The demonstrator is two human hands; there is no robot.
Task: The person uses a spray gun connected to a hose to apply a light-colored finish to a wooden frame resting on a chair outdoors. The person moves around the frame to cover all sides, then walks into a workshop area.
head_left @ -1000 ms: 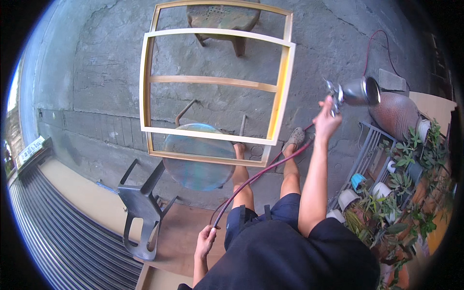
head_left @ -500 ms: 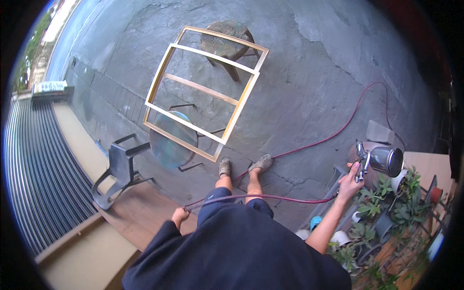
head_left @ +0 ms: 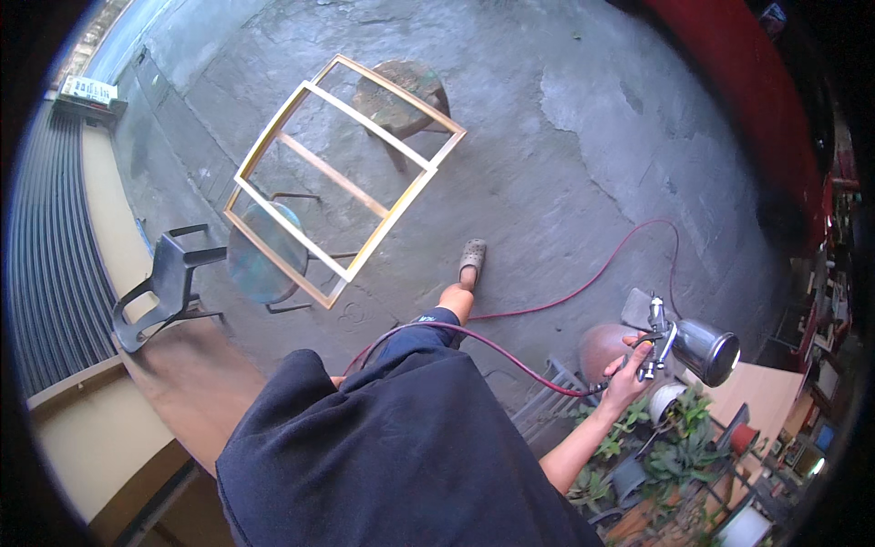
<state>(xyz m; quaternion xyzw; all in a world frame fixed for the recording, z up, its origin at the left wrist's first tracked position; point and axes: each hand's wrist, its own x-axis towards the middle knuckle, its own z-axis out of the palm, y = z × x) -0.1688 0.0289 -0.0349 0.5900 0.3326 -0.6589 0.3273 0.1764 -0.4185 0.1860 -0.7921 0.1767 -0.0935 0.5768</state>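
Right hand (head_left: 627, 376): closed around a silver metal spray gun with a cylindrical cup (head_left: 706, 352). Left hand (head_left: 338, 381): almost wholly covered by a loose dark shirt (head_left: 392, 447); its grip cannot be told. Dark-red flexible hose (head_left: 510, 358): joined to the gun, looped before the body, trailed along the grey concrete floor (head_left: 510, 201). Two pale rectangular wooden frames (head_left: 392, 224): overlapped, borne on a round blue-stained stool (head_left: 255, 278) and a round worn brown stool (head_left: 375, 102). Dark-grey plastic chair (head_left: 171, 273): placed beside the nearer stool. Change: compared with one second ago, the gun is carried farther from the frames; it is judged that no coat is being applied.
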